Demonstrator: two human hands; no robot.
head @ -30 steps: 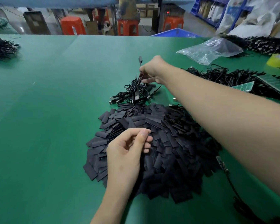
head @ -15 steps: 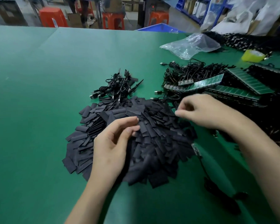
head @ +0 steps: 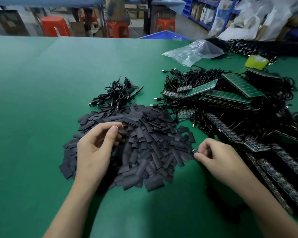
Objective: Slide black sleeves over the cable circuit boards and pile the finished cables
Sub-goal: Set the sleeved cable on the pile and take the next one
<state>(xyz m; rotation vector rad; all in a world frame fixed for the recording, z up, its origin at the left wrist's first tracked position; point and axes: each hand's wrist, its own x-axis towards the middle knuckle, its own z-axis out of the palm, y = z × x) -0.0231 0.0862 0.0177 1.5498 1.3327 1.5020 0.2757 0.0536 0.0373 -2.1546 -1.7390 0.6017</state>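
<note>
r hand at right edge of sleeve pile, fingers pinching a small board. l hand over pile's left part, fingers curled; can't tell if holding anything. pile on green counter. behind pile: done cables. right of pile: board strips w/ cables. farther back-right: bag.

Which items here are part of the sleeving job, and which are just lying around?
Job: pile of black sleeves, finished cables, unsleeved cables, circuit board pinched in the right hand, left hand above the sleeves.
Lying about: clear plastic bag, yellow tape roll, red stools, blue bin.
</note>
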